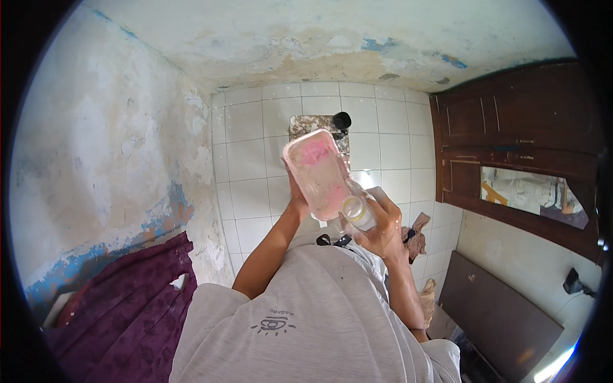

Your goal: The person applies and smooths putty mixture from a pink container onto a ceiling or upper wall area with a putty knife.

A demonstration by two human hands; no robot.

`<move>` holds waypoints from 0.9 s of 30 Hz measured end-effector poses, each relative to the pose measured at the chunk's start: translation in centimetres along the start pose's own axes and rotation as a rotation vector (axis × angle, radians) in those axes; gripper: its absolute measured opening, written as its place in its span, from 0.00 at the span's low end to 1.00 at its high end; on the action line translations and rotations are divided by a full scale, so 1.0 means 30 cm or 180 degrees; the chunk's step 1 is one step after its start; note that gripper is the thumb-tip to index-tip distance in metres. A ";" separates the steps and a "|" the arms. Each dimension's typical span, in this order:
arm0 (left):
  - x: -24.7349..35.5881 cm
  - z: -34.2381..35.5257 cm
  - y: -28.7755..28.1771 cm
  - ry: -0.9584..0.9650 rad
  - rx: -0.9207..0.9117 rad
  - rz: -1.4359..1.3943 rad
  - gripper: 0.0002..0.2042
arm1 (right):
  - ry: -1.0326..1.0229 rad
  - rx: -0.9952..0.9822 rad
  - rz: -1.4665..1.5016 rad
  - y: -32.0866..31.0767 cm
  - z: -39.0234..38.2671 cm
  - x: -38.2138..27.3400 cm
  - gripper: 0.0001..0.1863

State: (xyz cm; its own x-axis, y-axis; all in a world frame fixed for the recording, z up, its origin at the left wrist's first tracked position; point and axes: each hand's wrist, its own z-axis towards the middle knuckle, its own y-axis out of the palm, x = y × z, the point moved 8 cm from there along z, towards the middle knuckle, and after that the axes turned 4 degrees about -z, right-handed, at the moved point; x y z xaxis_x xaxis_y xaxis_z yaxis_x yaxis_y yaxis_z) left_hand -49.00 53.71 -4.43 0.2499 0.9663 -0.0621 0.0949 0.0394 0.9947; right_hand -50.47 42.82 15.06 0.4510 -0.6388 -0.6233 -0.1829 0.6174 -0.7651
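A pale pink rectangular tray (313, 175), with brighter pink patches inside, is tilted in front of me. My left hand (297, 195) grips its left edge, fingers mostly behind it. My right hand (382, 226) is closed round a small clear plastic container (357, 214) with a whitish inside, just beside the tray's lower right corner. Behind the tray, lower down, lie a mottled board (305, 121) and a black cup (341, 120).
White floor tiles (242, 166) lie below, between peeling walls. A dark wooden cabinet (466, 121) with a mirror stands at the right, above a leaning brown panel (495, 306). A purple cloth (128, 293) is at lower left, brown fabric (418, 233) on the right floor.
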 end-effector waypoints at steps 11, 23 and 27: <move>0.081 -0.079 -0.295 -0.0096 0.0589 -0.0334 0.30 | 0.0611 0.0648 0.0378 0.125 -0.087 0.427 0.26; 0.000 -0.121 -0.380 0.0503 0.1182 -0.0283 0.31 | 0.1129 -0.0319 -0.0340 0.829 -0.034 1.383 0.25; -0.055 -0.126 -0.408 0.0503 0.1195 -0.0276 0.31 | 0.1209 -0.0399 -0.0324 0.972 0.001 1.503 0.27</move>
State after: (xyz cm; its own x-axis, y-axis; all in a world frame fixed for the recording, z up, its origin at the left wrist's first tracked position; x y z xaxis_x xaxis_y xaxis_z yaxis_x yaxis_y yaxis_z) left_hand -54.22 52.61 -16.20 0.0774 0.9918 -0.1019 0.4613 0.0550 0.8856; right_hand -35.45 32.04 -35.35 0.1221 -0.8322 -0.5409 -0.2694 0.4967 -0.8251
